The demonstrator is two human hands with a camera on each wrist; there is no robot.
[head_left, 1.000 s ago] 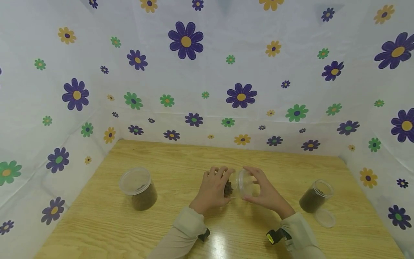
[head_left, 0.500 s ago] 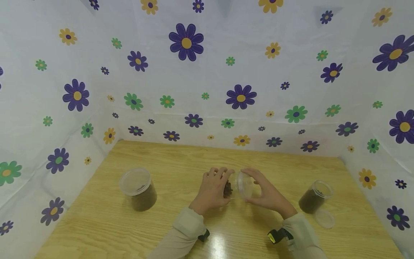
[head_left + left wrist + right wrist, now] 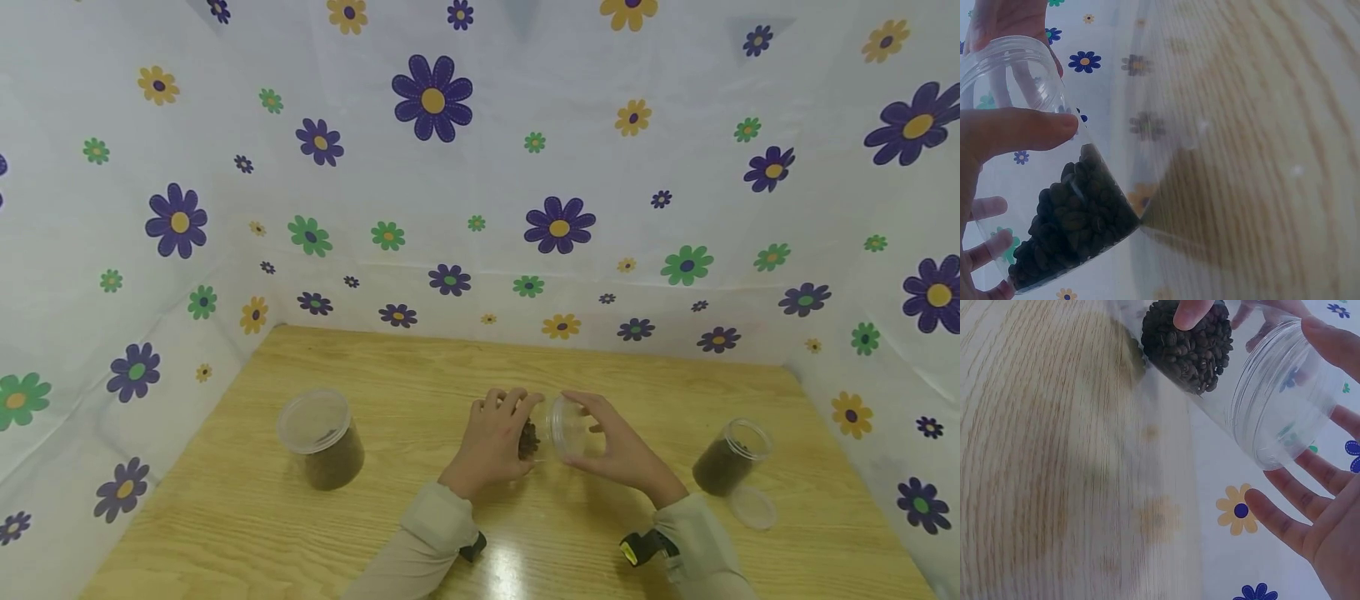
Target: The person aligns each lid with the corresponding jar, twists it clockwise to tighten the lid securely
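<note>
A clear plastic jar lies tilted on its side between both hands, its threaded mouth end toward the right. Dark coffee beans are heaped at its closed end. My left hand grips the jar body, thumb on the near side and the other fingers behind it. Around the clear mouth end, the thumb and fingers of my right hand are spread in a curve, fingertips right at its edge. In the right wrist view the right palm stands away from the plastic.
A larger lidded jar with dark contents stands at the left of the wooden table. At the right, a smaller uncovered jar holds dark contents, with a clear round lid lying beside it. Flower-patterned cloth encloses the back and sides.
My right hand's thumb and fingers have shifted slightly around the jar's mouth end. The left hand and the other jars stay where they were.
</note>
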